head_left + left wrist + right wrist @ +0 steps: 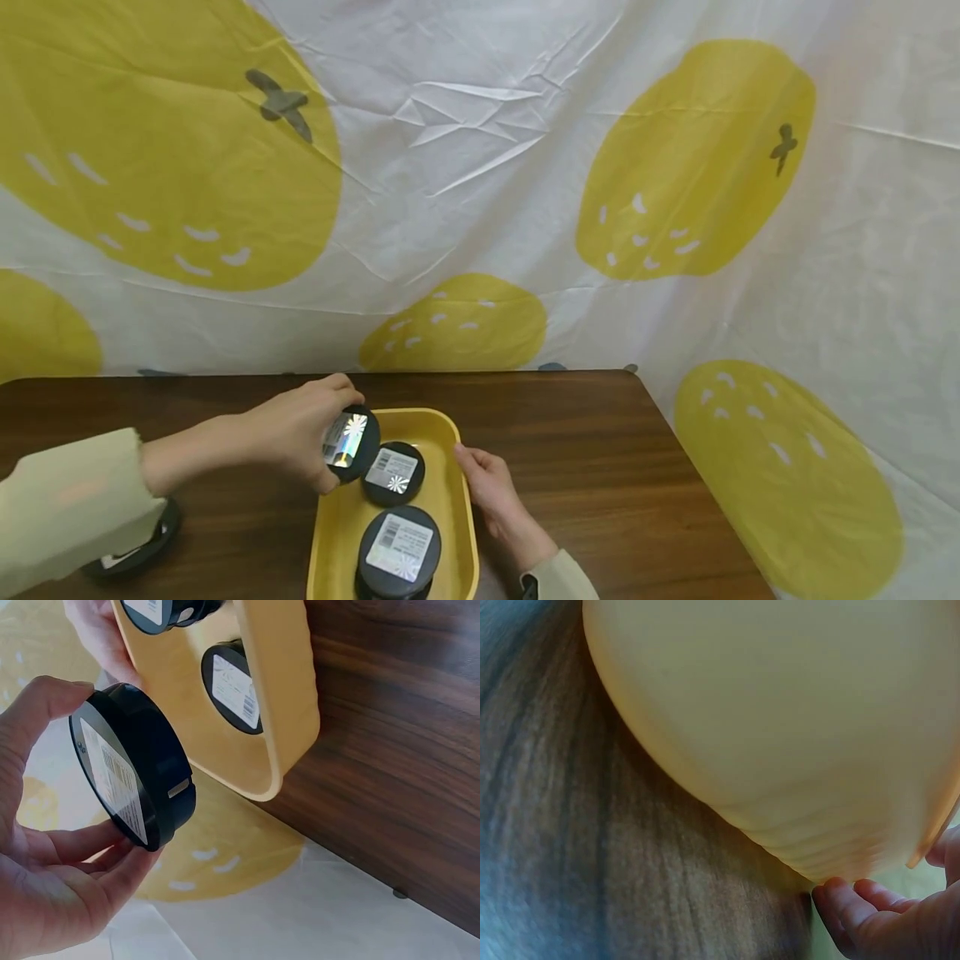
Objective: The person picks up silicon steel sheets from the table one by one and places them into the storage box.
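Note:
My left hand (pixel 296 429) holds a round black container (pixel 139 769) on its edge, thumb on one side and fingers on the other. The container bears a white barcode label with a shiny sticker, and hangs over the left rim of a yellow tray (pixel 423 414). Inside the tray lie another round black container (pixel 393 473) and, nearer me, a further one (pixel 399 554) that seems stacked on something dark. My right hand (pixel 495 492) grips the tray's right side, thumb at the rim and fingertips against the outer wall (pixel 780 802).
Another round black container (pixel 153 546) sits on the dark wooden table (pixel 585 500) at left, partly hidden by my left sleeve (pixel 75 508). Behind the table hangs a white cloth (pixel 480 208) printed with yellow fruit.

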A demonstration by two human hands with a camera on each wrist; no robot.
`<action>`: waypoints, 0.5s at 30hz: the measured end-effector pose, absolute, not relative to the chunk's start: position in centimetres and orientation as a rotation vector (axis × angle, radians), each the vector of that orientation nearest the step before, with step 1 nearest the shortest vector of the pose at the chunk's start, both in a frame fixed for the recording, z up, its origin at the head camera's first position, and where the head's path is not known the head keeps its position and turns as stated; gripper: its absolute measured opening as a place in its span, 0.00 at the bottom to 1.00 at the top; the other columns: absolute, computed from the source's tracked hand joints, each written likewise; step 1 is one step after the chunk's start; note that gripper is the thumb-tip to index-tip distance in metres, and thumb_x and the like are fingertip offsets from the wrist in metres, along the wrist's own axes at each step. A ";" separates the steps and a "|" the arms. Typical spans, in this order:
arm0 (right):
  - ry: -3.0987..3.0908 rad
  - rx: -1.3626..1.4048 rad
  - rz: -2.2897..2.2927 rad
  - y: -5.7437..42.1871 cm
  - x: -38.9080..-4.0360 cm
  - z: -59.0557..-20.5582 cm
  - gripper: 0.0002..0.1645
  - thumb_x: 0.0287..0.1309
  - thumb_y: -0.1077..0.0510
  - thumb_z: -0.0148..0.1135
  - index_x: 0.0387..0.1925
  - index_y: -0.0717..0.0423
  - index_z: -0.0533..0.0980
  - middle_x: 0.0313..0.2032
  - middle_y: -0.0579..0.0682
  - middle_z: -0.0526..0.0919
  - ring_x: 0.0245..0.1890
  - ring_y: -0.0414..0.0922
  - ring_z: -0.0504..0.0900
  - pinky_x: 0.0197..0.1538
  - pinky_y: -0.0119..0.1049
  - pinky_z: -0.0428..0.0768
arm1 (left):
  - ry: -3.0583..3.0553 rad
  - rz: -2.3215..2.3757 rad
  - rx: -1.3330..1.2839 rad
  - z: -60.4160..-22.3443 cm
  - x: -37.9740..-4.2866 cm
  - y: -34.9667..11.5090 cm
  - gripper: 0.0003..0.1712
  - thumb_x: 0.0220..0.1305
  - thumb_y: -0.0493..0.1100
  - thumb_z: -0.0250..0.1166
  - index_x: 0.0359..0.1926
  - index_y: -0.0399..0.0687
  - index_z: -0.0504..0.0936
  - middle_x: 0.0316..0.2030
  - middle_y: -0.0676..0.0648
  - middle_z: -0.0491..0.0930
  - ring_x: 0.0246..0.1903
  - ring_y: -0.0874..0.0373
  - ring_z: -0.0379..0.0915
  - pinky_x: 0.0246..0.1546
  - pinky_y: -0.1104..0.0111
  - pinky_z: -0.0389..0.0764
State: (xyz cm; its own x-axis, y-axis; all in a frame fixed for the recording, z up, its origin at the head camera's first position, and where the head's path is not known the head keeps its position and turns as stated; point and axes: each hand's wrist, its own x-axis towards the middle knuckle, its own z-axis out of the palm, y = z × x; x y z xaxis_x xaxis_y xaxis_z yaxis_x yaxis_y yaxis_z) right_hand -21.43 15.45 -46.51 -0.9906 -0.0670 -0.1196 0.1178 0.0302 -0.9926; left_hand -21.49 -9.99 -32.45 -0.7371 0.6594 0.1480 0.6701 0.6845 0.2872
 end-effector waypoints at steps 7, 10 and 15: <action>2.149 0.058 -2.101 15.4 -21.4 -46.5 0.28 0.67 0.50 0.51 0.48 0.75 0.74 0.34 0.59 0.83 0.28 0.40 0.80 0.32 0.30 0.79 | -2.867 -0.535 -1.154 -32.5 -21.9 -8.5 0.46 0.18 0.44 0.79 0.47 0.30 0.75 0.40 0.47 0.71 0.38 0.53 0.69 0.37 0.65 0.77; 2.149 0.066 -2.103 15.4 -21.4 -46.4 0.28 0.67 0.50 0.52 0.48 0.75 0.74 0.33 0.58 0.83 0.27 0.40 0.79 0.31 0.29 0.78 | -2.868 -0.538 -1.161 -32.6 -22.0 -8.0 0.46 0.18 0.44 0.78 0.47 0.31 0.75 0.40 0.47 0.71 0.37 0.54 0.69 0.37 0.65 0.77; 2.144 0.079 -2.112 15.4 -21.4 -46.5 0.27 0.67 0.51 0.51 0.47 0.76 0.74 0.31 0.56 0.83 0.26 0.39 0.79 0.29 0.29 0.78 | -2.867 -0.528 -1.167 -32.7 -22.3 -7.4 0.45 0.20 0.44 0.79 0.47 0.30 0.75 0.40 0.46 0.71 0.37 0.54 0.69 0.38 0.65 0.77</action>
State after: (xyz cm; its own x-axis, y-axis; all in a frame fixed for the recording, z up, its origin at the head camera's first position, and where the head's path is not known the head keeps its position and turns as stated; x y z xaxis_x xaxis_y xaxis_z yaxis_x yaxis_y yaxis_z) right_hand -21.40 15.37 -46.48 -0.9901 -0.0545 -0.1297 0.1288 0.0183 -0.9915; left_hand -22.28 -7.38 -32.70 -0.7239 0.6782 0.1265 0.6788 0.6674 0.3062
